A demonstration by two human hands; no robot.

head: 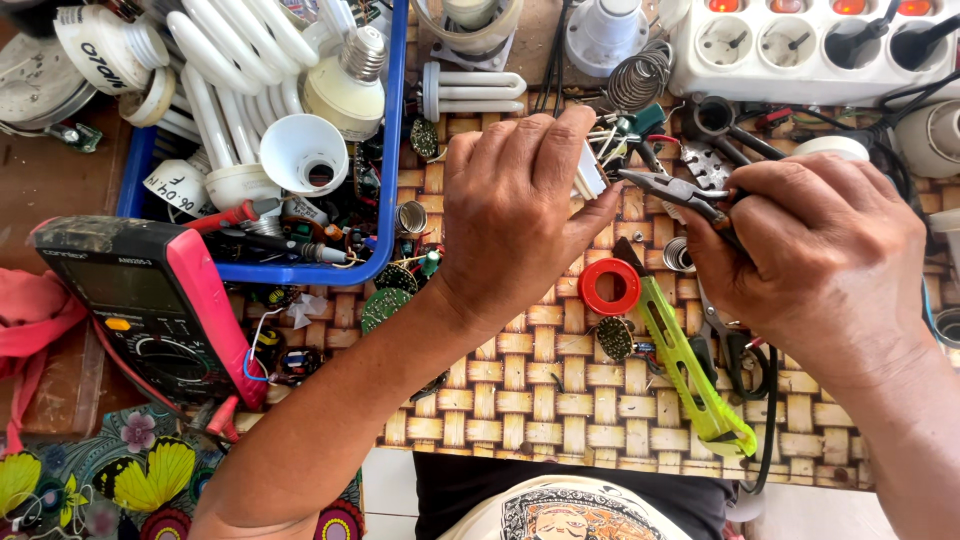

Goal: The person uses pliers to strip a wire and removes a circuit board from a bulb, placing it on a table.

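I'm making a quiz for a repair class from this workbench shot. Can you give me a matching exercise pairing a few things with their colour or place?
Things:
1. pliers
2. solder reel
3. multimeter
4. utility knife

Descriptions:
A. lime green, lying on the woven mat
B. red ring, between the two hands
C. held in the right hand
D. dark with a pink case, beside the blue tray

Pairs: 1-C, 2-B, 3-D, 4-A
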